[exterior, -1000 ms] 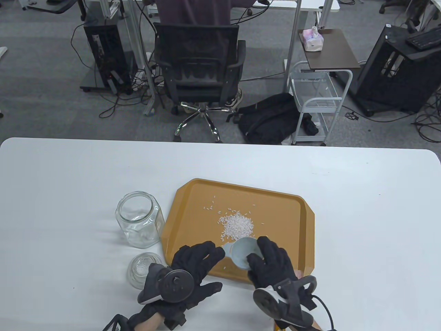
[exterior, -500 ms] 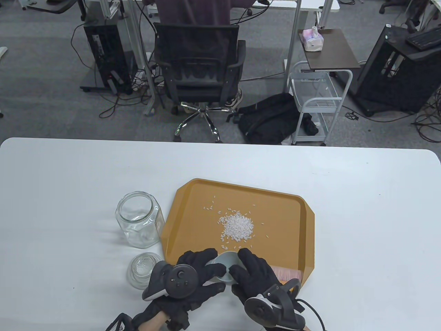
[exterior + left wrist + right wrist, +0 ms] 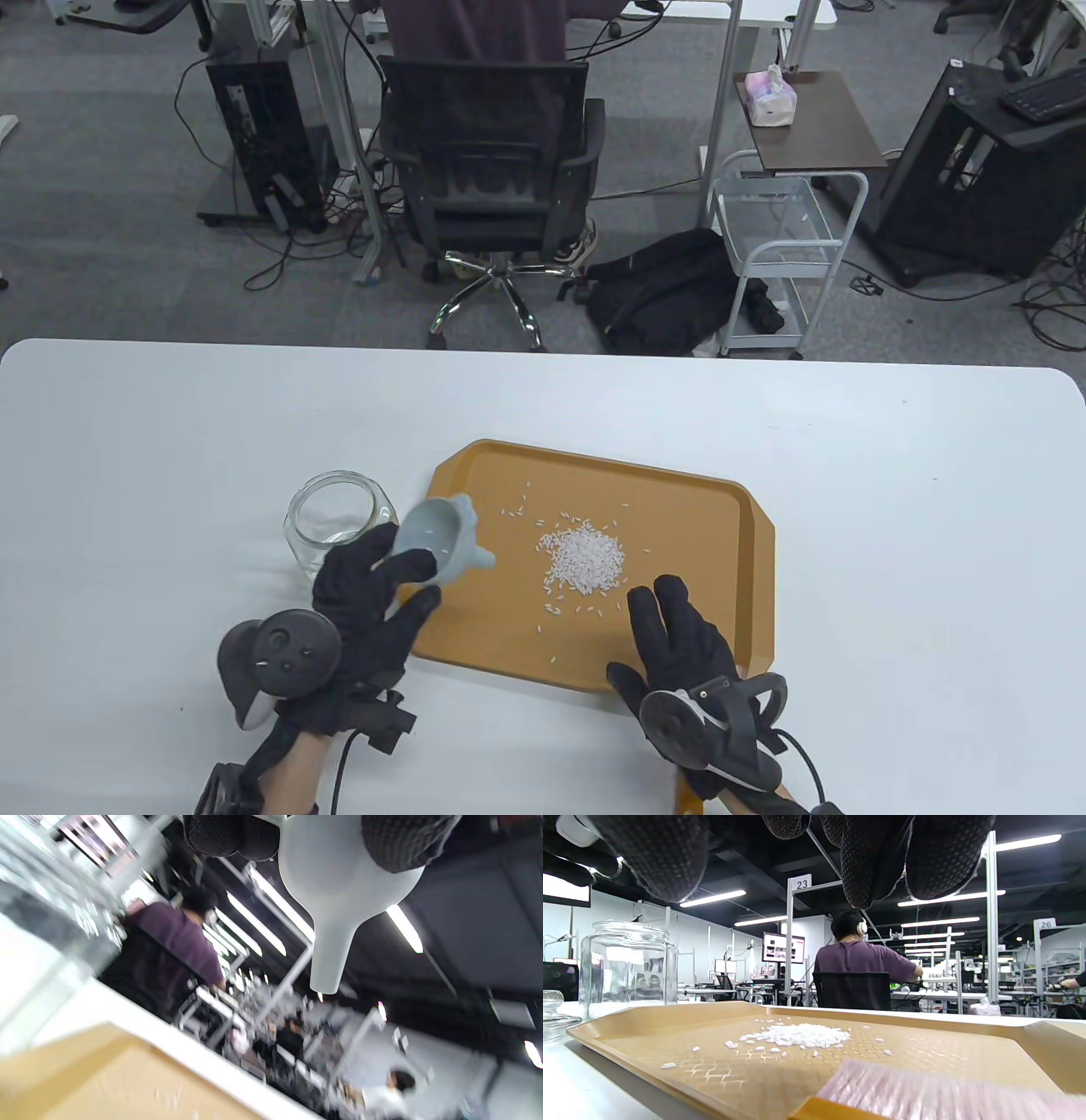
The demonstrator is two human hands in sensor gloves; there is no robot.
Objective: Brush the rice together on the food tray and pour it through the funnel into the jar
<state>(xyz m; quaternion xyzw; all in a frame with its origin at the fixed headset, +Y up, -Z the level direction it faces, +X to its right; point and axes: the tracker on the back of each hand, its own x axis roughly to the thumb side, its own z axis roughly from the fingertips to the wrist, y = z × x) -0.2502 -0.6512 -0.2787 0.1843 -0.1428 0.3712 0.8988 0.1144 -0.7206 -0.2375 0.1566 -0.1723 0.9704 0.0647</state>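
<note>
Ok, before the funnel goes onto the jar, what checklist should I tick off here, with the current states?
1. Funnel gripped by left hand: ok.
2. Glass jar upright, mouth uncovered: ok.
3. Funnel spout aimed down into the jar: not ok, it points sideways over the tray.
4. Rice gathered in one pile: not ok, stray grains lie around it.
5. Right hand free: ok, fingers straight.
6. Brush within reach: ok, below the right hand.
</note>
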